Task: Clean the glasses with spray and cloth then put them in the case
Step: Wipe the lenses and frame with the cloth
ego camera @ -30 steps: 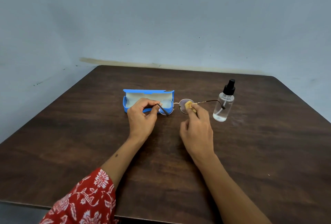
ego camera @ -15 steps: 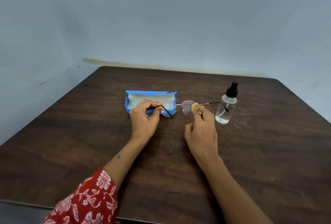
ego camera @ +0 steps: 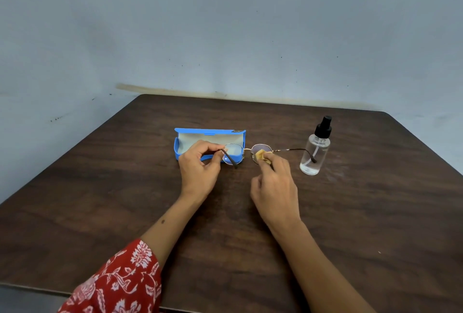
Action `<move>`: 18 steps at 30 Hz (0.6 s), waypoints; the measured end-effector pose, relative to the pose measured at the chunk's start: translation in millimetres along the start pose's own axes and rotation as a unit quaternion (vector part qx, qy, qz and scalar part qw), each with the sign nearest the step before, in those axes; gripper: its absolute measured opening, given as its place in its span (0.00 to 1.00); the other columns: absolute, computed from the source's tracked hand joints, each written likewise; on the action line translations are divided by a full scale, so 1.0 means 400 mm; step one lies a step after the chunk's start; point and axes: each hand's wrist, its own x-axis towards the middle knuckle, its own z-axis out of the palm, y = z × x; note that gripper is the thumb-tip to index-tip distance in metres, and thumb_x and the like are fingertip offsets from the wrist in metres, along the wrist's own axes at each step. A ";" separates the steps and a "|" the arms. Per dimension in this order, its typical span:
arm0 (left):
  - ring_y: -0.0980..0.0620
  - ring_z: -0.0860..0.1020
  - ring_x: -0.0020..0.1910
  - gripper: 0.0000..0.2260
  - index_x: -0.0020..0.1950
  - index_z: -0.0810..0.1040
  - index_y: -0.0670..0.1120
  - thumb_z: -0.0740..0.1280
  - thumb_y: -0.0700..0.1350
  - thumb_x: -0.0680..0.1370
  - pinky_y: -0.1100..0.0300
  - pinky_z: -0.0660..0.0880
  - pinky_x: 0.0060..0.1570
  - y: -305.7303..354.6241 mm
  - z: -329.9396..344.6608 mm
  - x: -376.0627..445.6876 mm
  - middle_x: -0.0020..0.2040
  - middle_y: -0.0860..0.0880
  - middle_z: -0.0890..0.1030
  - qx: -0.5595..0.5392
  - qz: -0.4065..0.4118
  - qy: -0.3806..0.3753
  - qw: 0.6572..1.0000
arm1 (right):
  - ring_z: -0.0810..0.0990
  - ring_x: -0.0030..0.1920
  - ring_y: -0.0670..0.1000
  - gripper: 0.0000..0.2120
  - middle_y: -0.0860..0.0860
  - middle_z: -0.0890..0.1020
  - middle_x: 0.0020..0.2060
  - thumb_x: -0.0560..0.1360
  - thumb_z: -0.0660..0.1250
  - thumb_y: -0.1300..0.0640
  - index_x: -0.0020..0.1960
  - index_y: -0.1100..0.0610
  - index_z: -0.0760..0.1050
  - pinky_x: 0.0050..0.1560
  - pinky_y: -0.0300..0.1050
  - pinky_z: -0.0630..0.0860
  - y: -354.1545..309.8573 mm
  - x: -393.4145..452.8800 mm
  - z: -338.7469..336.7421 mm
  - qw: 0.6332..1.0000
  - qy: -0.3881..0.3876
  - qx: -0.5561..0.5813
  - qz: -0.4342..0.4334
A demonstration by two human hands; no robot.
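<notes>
Wiping step. My left hand (ego camera: 200, 162) pinches glasses (ego camera: 246, 153) at left hinge, held above table (ego camera: 375, 212) before open case (ego camera: 209, 134); right hand (ego camera: 274, 182) presses cloth (ego camera: 261, 155) on right lens. Next, I reckon — wipe other lens, fold arms, case them. Spray (ego camera: 316, 148) stands right.

Left hand (ego camera: 200, 162) hides case (ego camera: 183, 146) front wall. Cloth (ego camera: 261, 156) mostly under right hand (ego camera: 274, 187) fingers, covers part of lens. Table (ego camera: 375, 212) near corners cut off.

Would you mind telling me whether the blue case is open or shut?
Open: the case has its lid raised behind, showing the pale lining, with nothing inside that shows.
</notes>
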 end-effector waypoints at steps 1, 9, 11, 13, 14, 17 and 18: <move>0.65 0.79 0.42 0.03 0.40 0.82 0.41 0.72 0.34 0.71 0.76 0.72 0.38 0.002 -0.001 0.000 0.38 0.53 0.81 0.000 0.000 0.000 1.000 | 0.69 0.53 0.51 0.21 0.57 0.80 0.50 0.60 0.71 0.70 0.53 0.66 0.79 0.35 0.45 0.79 0.002 0.000 -0.001 1.000 0.001 -0.002 0.017; 0.67 0.79 0.42 0.03 0.41 0.82 0.41 0.72 0.34 0.71 0.76 0.72 0.39 0.003 0.001 0.001 0.39 0.52 0.82 0.006 0.005 -0.003 1.000 | 0.69 0.52 0.51 0.22 0.57 0.80 0.50 0.59 0.71 0.70 0.53 0.66 0.79 0.34 0.42 0.78 -0.004 0.000 -0.002 1.000 0.005 0.002 -0.011; 0.68 0.78 0.42 0.03 0.41 0.82 0.41 0.72 0.34 0.71 0.76 0.72 0.39 0.005 -0.001 0.001 0.38 0.54 0.81 0.002 -0.001 -0.003 1.000 | 0.69 0.52 0.51 0.22 0.56 0.80 0.49 0.59 0.72 0.70 0.53 0.66 0.79 0.33 0.43 0.78 0.000 0.002 -0.001 1.000 0.007 -0.001 0.004; 0.67 0.79 0.42 0.03 0.41 0.82 0.42 0.72 0.34 0.71 0.76 0.73 0.39 0.006 -0.001 0.001 0.38 0.55 0.81 0.000 -0.002 -0.003 1.000 | 0.68 0.51 0.51 0.21 0.57 0.80 0.49 0.59 0.72 0.70 0.52 0.67 0.79 0.32 0.43 0.78 0.009 0.004 -0.001 0.999 0.017 -0.006 0.029; 0.67 0.79 0.42 0.03 0.41 0.82 0.42 0.72 0.34 0.71 0.76 0.73 0.40 0.006 0.000 0.001 0.38 0.55 0.81 0.002 -0.001 -0.004 1.000 | 0.68 0.51 0.51 0.21 0.58 0.80 0.49 0.59 0.71 0.70 0.52 0.67 0.79 0.32 0.43 0.78 0.012 0.005 -0.001 0.999 0.023 -0.008 0.034; 0.65 0.79 0.43 0.04 0.41 0.82 0.43 0.72 0.35 0.71 0.75 0.73 0.40 0.004 0.002 0.001 0.39 0.54 0.81 0.004 0.000 -0.008 1.000 | 0.69 0.52 0.51 0.20 0.57 0.80 0.50 0.62 0.66 0.67 0.54 0.66 0.79 0.34 0.43 0.78 0.003 0.004 0.004 1.000 0.022 -0.012 0.000; 0.64 0.79 0.43 0.04 0.41 0.82 0.43 0.72 0.35 0.71 0.75 0.73 0.41 0.003 0.001 0.001 0.39 0.54 0.81 0.004 0.000 -0.009 1.000 | 0.69 0.52 0.51 0.21 0.57 0.80 0.50 0.62 0.64 0.66 0.55 0.66 0.79 0.36 0.42 0.78 -0.001 0.003 0.006 1.000 0.016 -0.008 -0.014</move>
